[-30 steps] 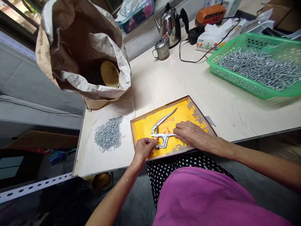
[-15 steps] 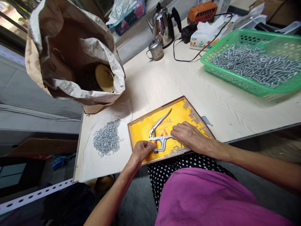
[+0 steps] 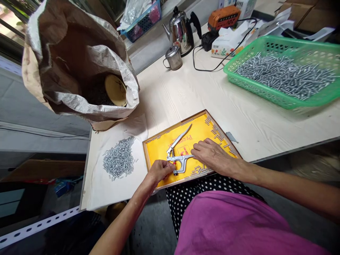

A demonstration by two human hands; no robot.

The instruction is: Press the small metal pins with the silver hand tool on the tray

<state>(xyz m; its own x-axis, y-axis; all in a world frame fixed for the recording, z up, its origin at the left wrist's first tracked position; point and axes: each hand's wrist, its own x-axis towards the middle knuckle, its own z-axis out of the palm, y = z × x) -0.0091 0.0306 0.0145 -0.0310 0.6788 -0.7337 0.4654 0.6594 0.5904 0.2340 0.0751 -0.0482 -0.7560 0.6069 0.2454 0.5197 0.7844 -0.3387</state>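
Observation:
Silver snap pliers (image 3: 182,158) lie over the yellow floor of a shallow wooden-rimmed tray (image 3: 156,150), their two handles spread apart. My right hand (image 3: 208,152) is closed round the end of the lower handle. The fingertips of my left hand (image 3: 161,170) are pinched together at the jaw of the pliers, beside a small red part; whatever they hold is too small to make out. Short metal pins (image 3: 217,134) lie along the tray's right side, and more pins (image 3: 199,170) lie by its near edge.
Left of the tray, a heap of small metal pins (image 3: 118,159) rests on a white cloth (image 3: 99,193). Behind stands a large open sack (image 3: 106,109) with a yellow bowl (image 3: 114,90) inside. A green basket (image 3: 265,95) of metal pieces, a kettle (image 3: 180,30) and a metal cup (image 3: 174,58) stand farther back.
The whole view has shifted slightly. My left fingertips look a little nearer the jaw of the pliers; my right hand keeps its hold on the handle.

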